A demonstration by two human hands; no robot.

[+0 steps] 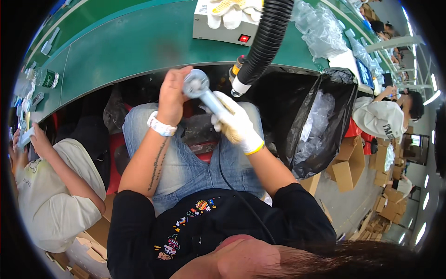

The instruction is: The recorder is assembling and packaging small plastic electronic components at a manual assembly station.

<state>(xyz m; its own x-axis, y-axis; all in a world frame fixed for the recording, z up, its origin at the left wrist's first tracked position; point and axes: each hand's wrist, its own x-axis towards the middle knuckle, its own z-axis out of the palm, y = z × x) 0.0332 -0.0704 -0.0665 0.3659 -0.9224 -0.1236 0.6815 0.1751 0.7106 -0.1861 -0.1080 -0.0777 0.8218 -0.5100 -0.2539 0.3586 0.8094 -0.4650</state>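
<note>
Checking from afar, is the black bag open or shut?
Open: the black bag gapes at the top, with clear plastic showing inside.

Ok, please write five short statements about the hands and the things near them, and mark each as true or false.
1. The right hand wears a glove. True.
2. The left hand is gloved too. False: it is bare.
3. The right hand holds the fan by its handle. True.
4. The hose is green. False: it is black.
5. More gloves lie on the box. True.
</note>
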